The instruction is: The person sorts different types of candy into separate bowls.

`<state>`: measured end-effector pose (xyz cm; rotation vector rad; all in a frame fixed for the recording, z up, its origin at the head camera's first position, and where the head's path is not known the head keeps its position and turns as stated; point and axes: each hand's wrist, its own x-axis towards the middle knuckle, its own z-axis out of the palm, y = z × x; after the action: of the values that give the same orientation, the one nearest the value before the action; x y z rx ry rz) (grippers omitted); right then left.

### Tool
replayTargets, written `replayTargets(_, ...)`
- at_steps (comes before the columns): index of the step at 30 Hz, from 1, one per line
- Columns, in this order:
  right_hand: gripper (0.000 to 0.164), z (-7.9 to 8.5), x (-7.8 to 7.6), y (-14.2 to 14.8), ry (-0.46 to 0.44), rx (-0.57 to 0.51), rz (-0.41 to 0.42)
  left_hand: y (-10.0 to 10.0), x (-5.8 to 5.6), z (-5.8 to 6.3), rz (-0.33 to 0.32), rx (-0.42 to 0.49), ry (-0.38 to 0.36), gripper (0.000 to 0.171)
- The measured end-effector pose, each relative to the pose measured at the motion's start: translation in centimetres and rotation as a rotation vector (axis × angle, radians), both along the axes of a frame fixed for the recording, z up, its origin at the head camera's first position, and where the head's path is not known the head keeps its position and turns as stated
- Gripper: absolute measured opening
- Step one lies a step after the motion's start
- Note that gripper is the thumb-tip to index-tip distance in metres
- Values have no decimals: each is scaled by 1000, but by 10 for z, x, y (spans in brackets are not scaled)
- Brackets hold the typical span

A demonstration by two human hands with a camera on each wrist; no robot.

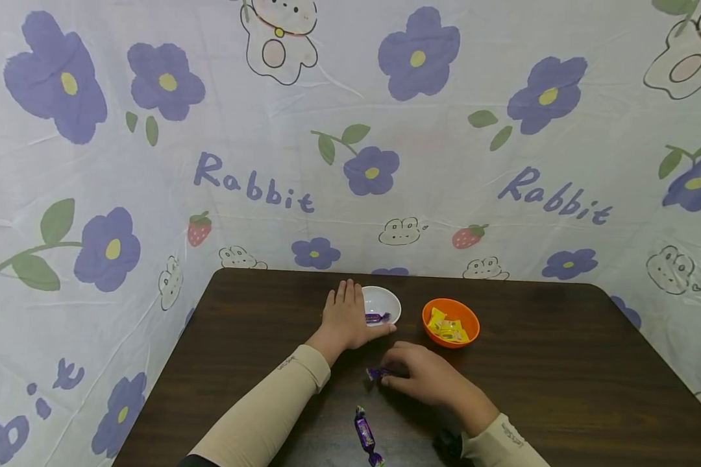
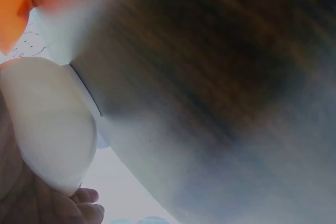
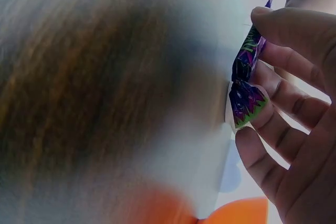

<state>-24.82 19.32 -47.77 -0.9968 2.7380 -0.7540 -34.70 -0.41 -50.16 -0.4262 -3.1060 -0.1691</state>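
Observation:
My left hand (image 1: 346, 319) rests against the near left side of a small white bowl (image 1: 393, 299), fingers straight along it and thumb stretched across its front. Inside the bowl lies a purple-wrapped candy (image 1: 376, 318). In the left wrist view the palm and fingers lie along the outside of the bowl (image 2: 52, 124). My right hand (image 1: 429, 373) pinches another purple-wrapped candy (image 3: 247, 66) between thumb and fingers, above the table in front of the bowl. One more purple candy (image 1: 365, 436) lies on the table nearer to me.
An orange bowl (image 1: 470, 332) with several yellow-wrapped candies (image 1: 448, 329) stands right of the white bowl. The dark wooden table (image 1: 561, 363) ends at the back against a printed cloth (image 1: 444, 162). A black object (image 1: 447, 443) sits by the right sleeve.

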Motion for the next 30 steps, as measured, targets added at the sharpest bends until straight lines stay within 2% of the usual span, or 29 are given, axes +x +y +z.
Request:
replayTargets(13,15,0,-5,8,27,-27,-31,-1,0,0,-3,-1,6,130)
replayTargets(30,16,12,-8,8,62,-51,-105,0,2,2,-2,8,6,127)
